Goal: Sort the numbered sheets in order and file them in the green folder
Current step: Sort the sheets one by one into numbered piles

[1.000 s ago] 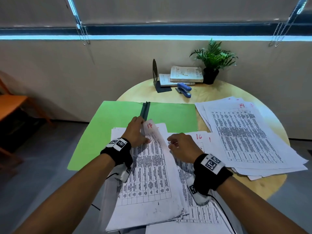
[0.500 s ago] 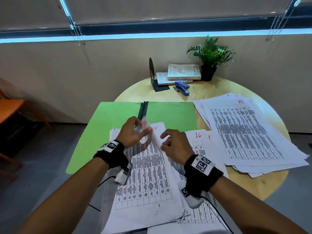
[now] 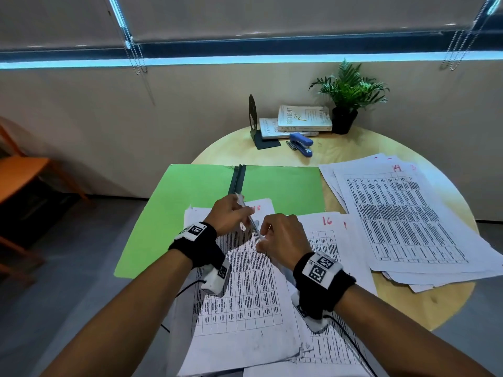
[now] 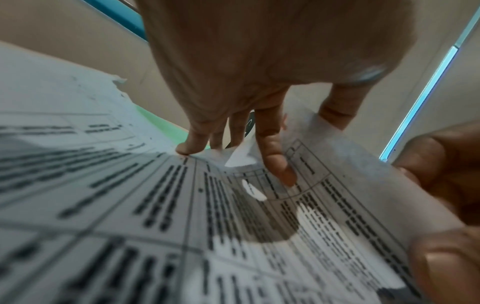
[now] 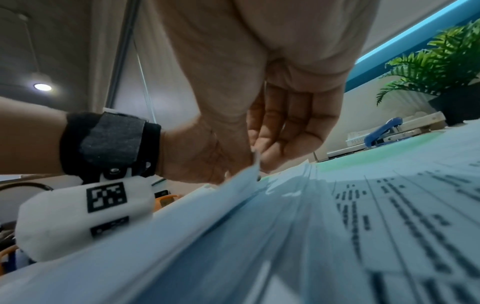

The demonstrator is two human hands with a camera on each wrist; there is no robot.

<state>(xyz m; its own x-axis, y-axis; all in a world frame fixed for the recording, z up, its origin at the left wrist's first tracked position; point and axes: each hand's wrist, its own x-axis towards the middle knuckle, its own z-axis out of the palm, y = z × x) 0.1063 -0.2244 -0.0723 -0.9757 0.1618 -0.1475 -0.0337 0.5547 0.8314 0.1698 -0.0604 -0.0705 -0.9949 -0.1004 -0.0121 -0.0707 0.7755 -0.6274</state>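
Sorting is mid-way, we judge — our left hand and right hand both pinch a lifted sheet, the green folder lying open and unfilled beyond.

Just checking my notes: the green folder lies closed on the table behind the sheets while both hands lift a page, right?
Not quite: the green folder lies open, its dark spine showing, in the head view. Both the left hand and right hand do lift a page.
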